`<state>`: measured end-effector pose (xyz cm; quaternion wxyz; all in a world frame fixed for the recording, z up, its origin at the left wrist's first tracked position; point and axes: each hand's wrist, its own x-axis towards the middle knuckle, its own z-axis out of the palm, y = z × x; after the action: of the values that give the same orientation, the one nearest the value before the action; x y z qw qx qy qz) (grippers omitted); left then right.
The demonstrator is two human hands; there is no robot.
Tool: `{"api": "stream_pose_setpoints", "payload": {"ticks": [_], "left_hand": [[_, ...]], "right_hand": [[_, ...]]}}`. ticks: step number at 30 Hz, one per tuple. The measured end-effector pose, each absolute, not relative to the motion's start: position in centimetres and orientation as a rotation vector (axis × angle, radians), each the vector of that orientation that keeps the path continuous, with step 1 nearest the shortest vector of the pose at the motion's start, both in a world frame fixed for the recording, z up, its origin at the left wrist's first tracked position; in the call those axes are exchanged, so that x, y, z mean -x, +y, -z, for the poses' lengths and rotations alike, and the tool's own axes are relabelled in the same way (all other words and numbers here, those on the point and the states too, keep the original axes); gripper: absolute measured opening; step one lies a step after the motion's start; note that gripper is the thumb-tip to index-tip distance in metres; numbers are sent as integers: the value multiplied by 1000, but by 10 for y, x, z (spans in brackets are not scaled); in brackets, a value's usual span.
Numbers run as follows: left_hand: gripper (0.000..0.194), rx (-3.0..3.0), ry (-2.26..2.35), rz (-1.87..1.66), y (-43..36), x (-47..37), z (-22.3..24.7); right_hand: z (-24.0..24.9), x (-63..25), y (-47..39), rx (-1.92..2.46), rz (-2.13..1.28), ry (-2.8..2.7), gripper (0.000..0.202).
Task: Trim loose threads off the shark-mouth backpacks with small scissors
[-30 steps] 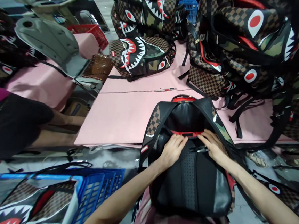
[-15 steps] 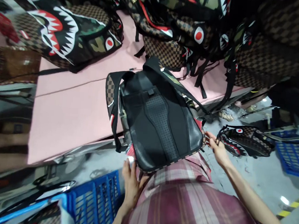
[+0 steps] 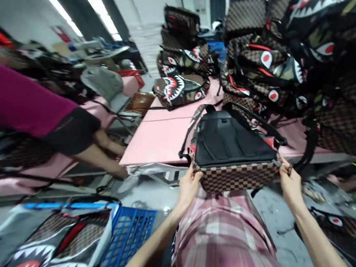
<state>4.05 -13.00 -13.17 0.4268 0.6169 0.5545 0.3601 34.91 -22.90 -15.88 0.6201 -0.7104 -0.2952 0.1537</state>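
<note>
Head view: backpack (image 3: 230, 142) gripped by both lower corners

We held it padded side up at the near edge of the pink bench (image 3: 162, 132), left hand (image 3: 188, 189) and right hand (image 3: 291, 185) pinching its checkered bottom corners. Our fingers (image 3: 190, 173) partly disappeared behind them. The frame cut off a blue basket (image 3: 130, 237) and a magenta-topped person (image 3: 27, 103); stacked bags (image 3: 349, 98) at right sank into shadow.

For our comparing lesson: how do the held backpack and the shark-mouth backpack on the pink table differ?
The held backpack shows its black back; the table backpack shows a toothy mouth. Left hand and right hand grip the first; neither touches the second. Both have brown checks.
</note>
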Motion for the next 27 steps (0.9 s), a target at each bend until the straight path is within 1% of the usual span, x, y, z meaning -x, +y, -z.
{"api": "stream_pose_setpoints", "payload": {"ticks": [7,15,19,23,27], "left_hand": [[47,-1621,1334,-932,-123,-41,122],[46,-1609,1369,-903,-122,-40,124],[50,-1494,1299,-888,-118,-39,141],[59,-1250,1227,-838,-108,-27,173],[48,-986,1317,-722,-91,0,218]], "right_hand": [[156,-353,-218,1583,-311,-671,42],[174,-359,-220,1596,-320,-681,46],[181,-354,-217,1581,-368,-688,49],[197,-345,-220,1568,-482,-717,56],[225,-347,-231,1550,-699,-602,56]]}}
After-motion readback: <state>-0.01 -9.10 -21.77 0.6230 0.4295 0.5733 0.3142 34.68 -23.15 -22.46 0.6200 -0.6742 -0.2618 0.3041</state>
